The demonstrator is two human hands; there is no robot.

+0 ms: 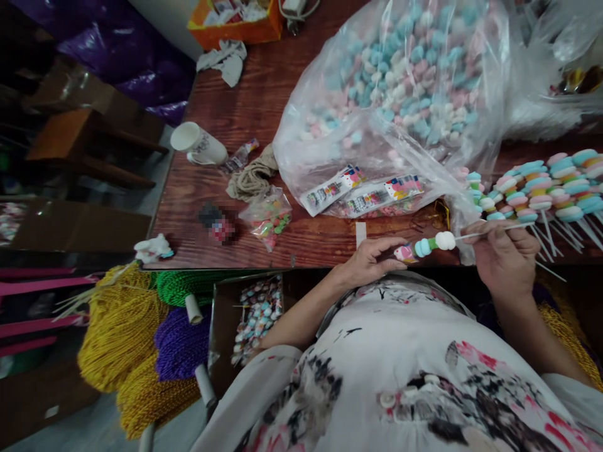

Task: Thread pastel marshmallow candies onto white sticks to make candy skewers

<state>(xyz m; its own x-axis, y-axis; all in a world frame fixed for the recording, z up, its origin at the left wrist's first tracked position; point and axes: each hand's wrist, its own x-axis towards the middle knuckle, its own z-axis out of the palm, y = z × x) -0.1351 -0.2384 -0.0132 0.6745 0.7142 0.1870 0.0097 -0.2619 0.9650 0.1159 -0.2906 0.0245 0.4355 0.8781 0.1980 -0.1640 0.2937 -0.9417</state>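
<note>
A marshmallow skewer (423,247) with blue, green and white pieces lies level between my hands, just over the table's front edge. My left hand (372,262) pinches its left end, where a small printed pink-and-white wrapper (405,253) shows. The fingers of my right hand (506,257) are closed round the white stick (468,236). Close beside that hand, finished-looking marshmallow skewers (537,185) are piled with their sticks pointing toward me. Printed wrapper bags (334,188) lie beyond my left hand.
A large clear bag of marshmallows (400,75) covers the table's middle. Leftward are a mug (200,144), a cloth (254,176) and a small candy bag (267,216). Below the edge sit a box of wrapped sweets (259,314) and yellow cord bundles (122,333).
</note>
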